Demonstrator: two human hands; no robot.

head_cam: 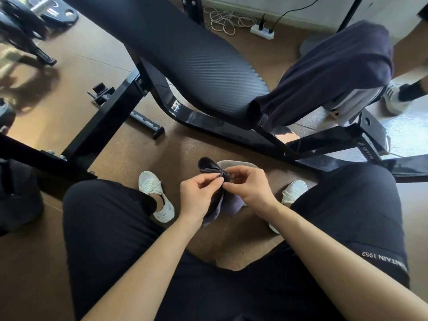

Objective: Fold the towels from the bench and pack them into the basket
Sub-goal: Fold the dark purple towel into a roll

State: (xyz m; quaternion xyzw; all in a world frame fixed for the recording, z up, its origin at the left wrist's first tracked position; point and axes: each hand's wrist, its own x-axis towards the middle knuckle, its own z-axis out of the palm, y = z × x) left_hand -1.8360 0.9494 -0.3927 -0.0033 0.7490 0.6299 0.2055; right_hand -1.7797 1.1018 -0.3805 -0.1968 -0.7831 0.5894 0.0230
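Observation:
A small dark grey towel (pixel 209 168) hangs bunched between my knees. My left hand (pixel 199 195) and my right hand (pixel 249 186) both pinch its upper edge, fingertips close together. Its lower part droops below my hands. Behind the towel a pale round rim (pixel 236 162) shows, mostly hidden; I cannot tell whether it is the basket. On the black padded bench (pixel 185 59) ahead, a large dark navy towel (pixel 333 72) is draped over the right end, with a lighter grey towel (pixel 354 103) under it.
The bench's black steel frame (pixel 111 121) crosses the brown floor in front of me. My white shoes (pixel 155 195) stand either side of the towel. A power strip (pixel 261 31) and cables lie far back. Another person's shoe (pixel 396 98) is at the right.

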